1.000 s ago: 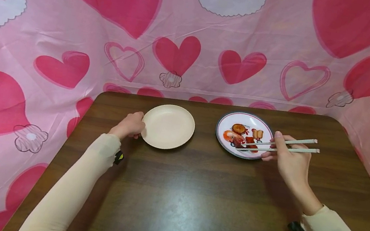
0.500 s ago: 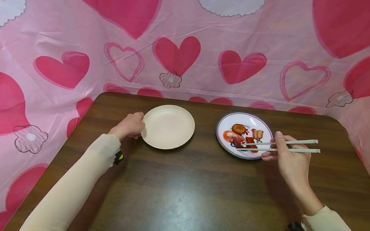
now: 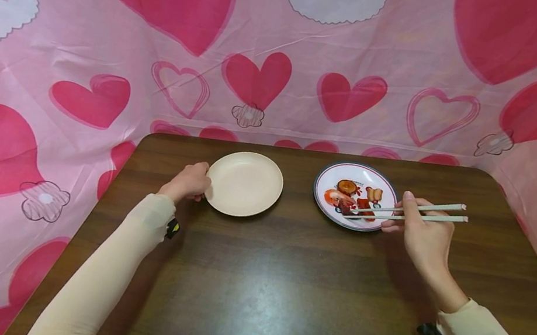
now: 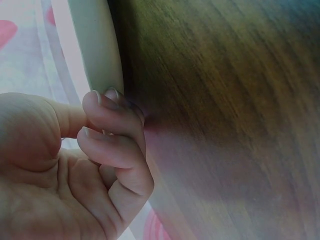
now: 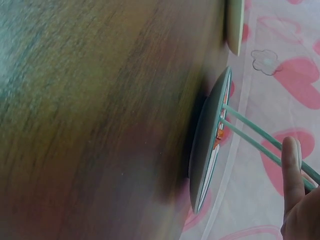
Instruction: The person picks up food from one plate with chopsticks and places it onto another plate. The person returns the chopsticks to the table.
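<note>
The right hand (image 3: pixel 424 241) pinches a pair of slim pale-green chopsticks (image 3: pixel 445 218) between thumb and fingers, the two sticks lying slightly apart along most of their length. The food under inspection, a small dark-red glossy piece (image 3: pixel 345 206), lies on a round white plate with a dark rim and printed design (image 3: pixel 368 177), which sits towards the far edge of the dark-brown wood-grain table (image 3: pixel 254 284), right of that edge's middle. From the right hand, the piece lies to the left, in line with the chopsticks, whose long axis runs roughly along the far edge, tips towards the table's left edge and a little nearer the person than the butt ends. The tips are at the piece's right and near sides; whether they grip it cannot be told, and the piece is too small for its own long axis to be read. Beside it on the white plate are an orange-pink shrimp-like piece (image 3: pixel 332 196), a brown round slice (image 3: pixel 347 187) and other small items. The right hand is clearly the nearer one, just beside the plate's right rim; contact there is uncertain. The left hand (image 3: pixel 188 181), fingers curled, pinches the left rim of a round plain cream plate (image 3: pixel 244 182) near the far left corner. The cream plate lies left of the white plate, with bare table between the two.
</note>
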`<state>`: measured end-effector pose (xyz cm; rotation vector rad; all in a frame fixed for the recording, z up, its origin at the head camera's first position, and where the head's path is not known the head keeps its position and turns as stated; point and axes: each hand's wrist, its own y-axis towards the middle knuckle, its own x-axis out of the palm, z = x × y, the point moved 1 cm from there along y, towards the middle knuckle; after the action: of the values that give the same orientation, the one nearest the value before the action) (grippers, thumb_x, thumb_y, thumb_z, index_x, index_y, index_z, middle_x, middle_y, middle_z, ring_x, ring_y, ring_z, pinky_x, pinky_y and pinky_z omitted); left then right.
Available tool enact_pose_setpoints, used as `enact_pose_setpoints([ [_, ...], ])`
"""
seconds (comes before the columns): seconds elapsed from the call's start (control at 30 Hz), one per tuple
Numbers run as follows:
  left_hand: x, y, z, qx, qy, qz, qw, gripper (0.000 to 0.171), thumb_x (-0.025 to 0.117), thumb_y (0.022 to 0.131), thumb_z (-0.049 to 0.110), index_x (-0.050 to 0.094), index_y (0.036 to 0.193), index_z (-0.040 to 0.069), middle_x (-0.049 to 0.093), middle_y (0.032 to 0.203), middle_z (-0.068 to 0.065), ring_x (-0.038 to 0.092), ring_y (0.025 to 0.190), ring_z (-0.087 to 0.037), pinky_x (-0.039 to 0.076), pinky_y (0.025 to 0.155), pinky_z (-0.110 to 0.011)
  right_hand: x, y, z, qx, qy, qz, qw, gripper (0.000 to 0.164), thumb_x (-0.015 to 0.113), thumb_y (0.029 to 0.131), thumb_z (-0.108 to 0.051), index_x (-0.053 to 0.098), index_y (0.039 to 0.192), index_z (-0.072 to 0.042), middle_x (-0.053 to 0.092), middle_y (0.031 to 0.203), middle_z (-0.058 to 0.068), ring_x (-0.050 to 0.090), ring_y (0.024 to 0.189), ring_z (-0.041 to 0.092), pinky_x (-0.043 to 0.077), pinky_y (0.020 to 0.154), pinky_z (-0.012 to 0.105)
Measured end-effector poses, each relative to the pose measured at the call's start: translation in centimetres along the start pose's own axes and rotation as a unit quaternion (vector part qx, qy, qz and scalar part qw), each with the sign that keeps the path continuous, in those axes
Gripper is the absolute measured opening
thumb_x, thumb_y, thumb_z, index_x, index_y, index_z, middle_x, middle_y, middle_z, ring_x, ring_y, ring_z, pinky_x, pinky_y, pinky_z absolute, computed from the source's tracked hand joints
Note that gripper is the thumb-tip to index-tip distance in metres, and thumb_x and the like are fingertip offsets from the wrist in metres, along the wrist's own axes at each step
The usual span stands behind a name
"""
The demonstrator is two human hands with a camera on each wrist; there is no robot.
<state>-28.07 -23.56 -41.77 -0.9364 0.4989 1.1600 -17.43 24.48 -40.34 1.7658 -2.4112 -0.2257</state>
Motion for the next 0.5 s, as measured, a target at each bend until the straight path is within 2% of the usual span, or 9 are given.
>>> enact_pose_setpoints([
  [0.33,0.05,0.12,-0.08,-0.004,0.002,0.000,1.0000,0.026,0.056,0.095,0.006,0.051,0.119,-0.003,0.060,0.077,-0.016,0.059,0.059,-0.024,0.046,0.050,-0.031,-0.23,0.10,0.27,0.015,-0.007,0.013,1.000,0.039,0.067,0.105,-0.029,0.065,0.101,0.010,0.072,0.076,0.017,0.073,0.055,0.021,0.059,0.052,0.037],
  [0.5,0.07,0.14,-0.16,-0.003,0.002,-0.002,1.0000,0.026,0.056,0.095,0.005,0.051,0.119,-0.003,0.060,0.076,-0.016,0.059,0.059,-0.024,0.046,0.050,-0.031,-0.24,0.03,0.23,0.020,-0.001,0.016,1.000,0.038,0.066,0.105,-0.029,0.066,0.100,0.009,0.072,0.074,0.012,0.073,0.055,0.021,0.059,0.052,0.037],
])
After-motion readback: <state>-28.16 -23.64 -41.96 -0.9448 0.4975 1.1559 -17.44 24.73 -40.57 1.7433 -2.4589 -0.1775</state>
